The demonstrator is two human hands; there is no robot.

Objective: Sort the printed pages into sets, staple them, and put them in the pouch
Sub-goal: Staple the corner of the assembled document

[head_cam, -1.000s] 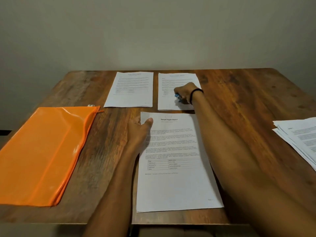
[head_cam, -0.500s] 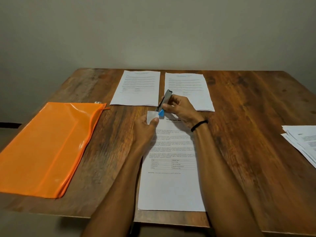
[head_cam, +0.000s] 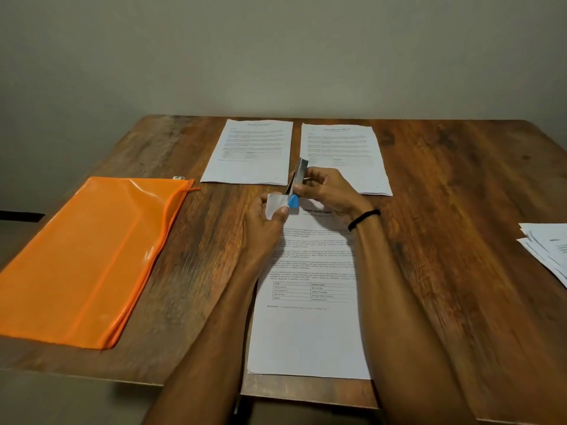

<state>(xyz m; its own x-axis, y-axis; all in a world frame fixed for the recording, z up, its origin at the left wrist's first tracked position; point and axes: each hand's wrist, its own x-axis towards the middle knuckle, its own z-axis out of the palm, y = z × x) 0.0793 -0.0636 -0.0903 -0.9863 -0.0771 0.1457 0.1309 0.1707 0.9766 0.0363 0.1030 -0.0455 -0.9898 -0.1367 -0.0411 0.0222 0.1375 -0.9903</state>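
Observation:
A printed page set [head_cam: 310, 326] headed "Sample Health Report" lies in front of me on the wooden table [head_cam: 460, 210]. My left hand [head_cam: 264, 222] pinches its top left corner and lifts it off the table. My right hand [head_cam: 329, 191] grips a small metal stapler [head_cam: 297, 182] with a blue tip, its jaws at that lifted corner. Two other page sets lie side by side at the far edge, one on the left [head_cam: 251, 151] and one on the right [head_cam: 343, 151]. An orange zip pouch [head_cam: 82, 259] lies flat at the left.
A loose pile of printed pages [head_cam: 549, 250] sits at the table's right edge, partly cut off by the frame. A plain wall rises behind the table. The table's near edge runs under my forearms.
My right hand picked up the stapler from the far right page set and brought it back to the near set's top left corner. My left hand lifted that corner.

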